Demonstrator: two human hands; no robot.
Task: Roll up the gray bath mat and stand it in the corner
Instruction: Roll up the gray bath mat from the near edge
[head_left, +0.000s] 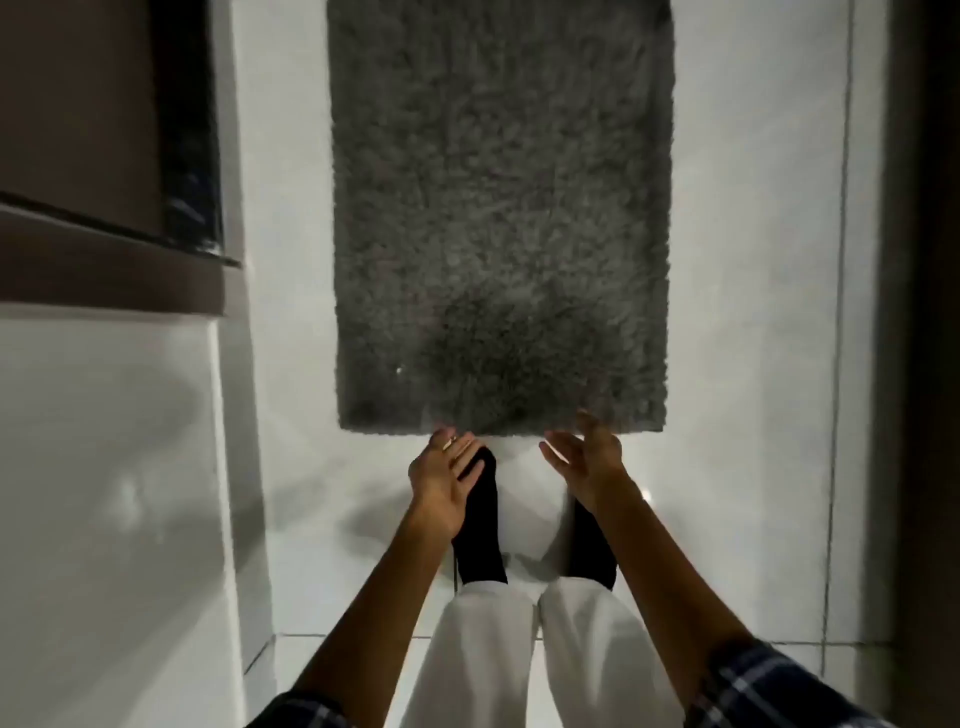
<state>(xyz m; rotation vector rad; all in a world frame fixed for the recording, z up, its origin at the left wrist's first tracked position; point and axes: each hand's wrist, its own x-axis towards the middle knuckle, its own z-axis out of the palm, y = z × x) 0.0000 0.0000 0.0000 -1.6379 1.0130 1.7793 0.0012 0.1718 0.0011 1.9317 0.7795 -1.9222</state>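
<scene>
A shaggy gray bath mat (498, 208) lies flat and unrolled on the white tiled floor, stretching from the top of the view down to just ahead of my feet. My left hand (444, 480) hangs open, fingers spread, just short of the mat's near edge; a ring shows on one finger. My right hand (589, 462) is open too, palm turned inward, its fingertips reaching the near edge toward the right. Neither hand holds anything. My black socks and white trousers stand behind the mat's edge.
A white wall or cabinet side (104, 493) runs along the left, with a dark ledge and brown panel (104, 249) above it. A dark vertical surface (930, 312) borders the right. White floor tiles (753, 364) flank the mat on both sides.
</scene>
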